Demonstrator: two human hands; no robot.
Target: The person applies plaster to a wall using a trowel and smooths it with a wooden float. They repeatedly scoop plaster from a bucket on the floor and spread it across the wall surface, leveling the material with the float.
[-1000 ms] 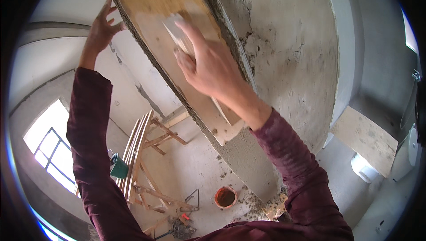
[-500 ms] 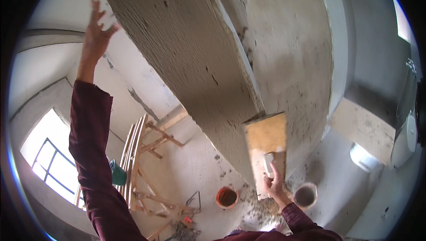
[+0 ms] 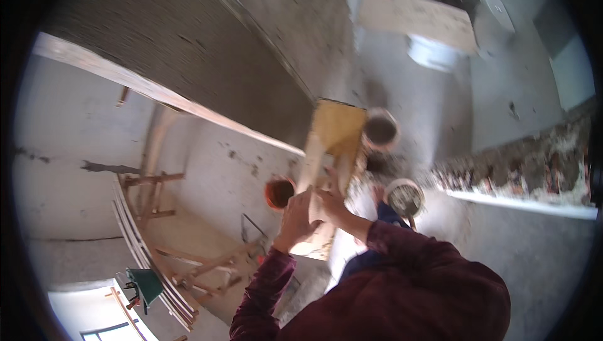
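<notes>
Wooden float (image 3: pixel 336 140), long and flat, is held in front of the person's body in the head view, its far end a wet yellowish brown and its near part paler. The left hand (image 3: pixel 297 218) lies over the float's left edge, the thumb spread from the other fingers; whether it grips the edge, I cannot tell. The right hand (image 3: pixel 337 208) is on the float just beside it, one finger stretched toward the far end; blur hides how far the rest are closed and whether they have hold of a handle.

The far end of the float is at the lower end of a grey plastered strip (image 3: pixel 207 58); contact between them cannot be made out. An orange bucket (image 3: pixel 271 194) stands to the left, a grey-filled bucket (image 3: pixel 380 130) just right of the far end, and a mortar bucket (image 3: pixel 406 199) farther right. At lower left, a green bucket (image 3: pixel 146 284) is beside a wooden trestle (image 3: pixel 149 250).
</notes>
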